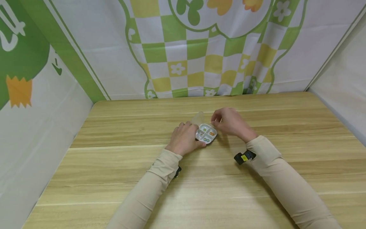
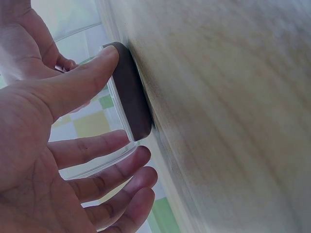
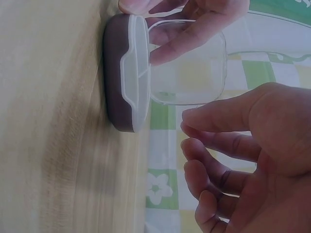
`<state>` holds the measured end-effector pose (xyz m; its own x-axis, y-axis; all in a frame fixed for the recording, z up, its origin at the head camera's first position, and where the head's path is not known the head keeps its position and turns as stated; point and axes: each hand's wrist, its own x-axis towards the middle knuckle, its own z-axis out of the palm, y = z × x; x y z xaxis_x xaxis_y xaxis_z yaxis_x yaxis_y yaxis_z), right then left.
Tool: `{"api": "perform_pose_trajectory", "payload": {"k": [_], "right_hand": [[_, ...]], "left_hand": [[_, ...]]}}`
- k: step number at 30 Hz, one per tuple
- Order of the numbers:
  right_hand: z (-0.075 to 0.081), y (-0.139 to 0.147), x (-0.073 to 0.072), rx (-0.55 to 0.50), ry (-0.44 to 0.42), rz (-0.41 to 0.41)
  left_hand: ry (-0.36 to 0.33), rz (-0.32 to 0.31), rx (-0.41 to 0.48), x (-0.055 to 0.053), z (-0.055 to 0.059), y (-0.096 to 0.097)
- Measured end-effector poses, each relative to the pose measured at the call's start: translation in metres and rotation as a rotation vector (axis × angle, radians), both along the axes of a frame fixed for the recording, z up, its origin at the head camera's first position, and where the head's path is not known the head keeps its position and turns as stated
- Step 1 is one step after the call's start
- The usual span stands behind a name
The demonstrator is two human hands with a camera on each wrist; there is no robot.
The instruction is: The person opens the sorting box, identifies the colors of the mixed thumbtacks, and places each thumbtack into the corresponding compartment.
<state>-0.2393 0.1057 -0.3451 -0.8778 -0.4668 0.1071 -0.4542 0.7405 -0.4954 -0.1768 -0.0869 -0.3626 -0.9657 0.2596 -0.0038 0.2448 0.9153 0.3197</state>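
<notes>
A small pill box [image 1: 206,134] with a white divided tray stands on the table, its compartments holding several tiny ring-like pieces, among them orange ones [image 1: 212,134] and green ones. Its clear lid [image 3: 194,73] is hinged up at the back left. My left hand [image 1: 184,137] grips the box from the left, thumb at the near side and index finger at the far side. In the left wrist view the box's dark brown outer wall [image 2: 131,92] shows under that thumb. My right hand [image 1: 228,122] hovers beside the right rim, fingers loosely bent, thumb tip near the index fingertip, nothing visible between them.
The wooden table [image 1: 128,178] stretches out around both hands. Behind its far edge hangs a green, yellow and white checked curtain [image 1: 197,63]. A black strap [image 1: 245,157] sits at the right wrist. White fabric walls [image 1: 343,79] border the sides.
</notes>
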Motion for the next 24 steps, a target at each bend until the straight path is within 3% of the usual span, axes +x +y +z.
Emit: {"api": "perform_pose_trajectory", "payload": {"k": [24], "right_hand": [[0.0000,0.0046,-0.0027,0.027,0.005,-0.018]], "left_hand": [[-0.011,0.007,-0.005,-0.0005,0.0011,0.0002]]}}
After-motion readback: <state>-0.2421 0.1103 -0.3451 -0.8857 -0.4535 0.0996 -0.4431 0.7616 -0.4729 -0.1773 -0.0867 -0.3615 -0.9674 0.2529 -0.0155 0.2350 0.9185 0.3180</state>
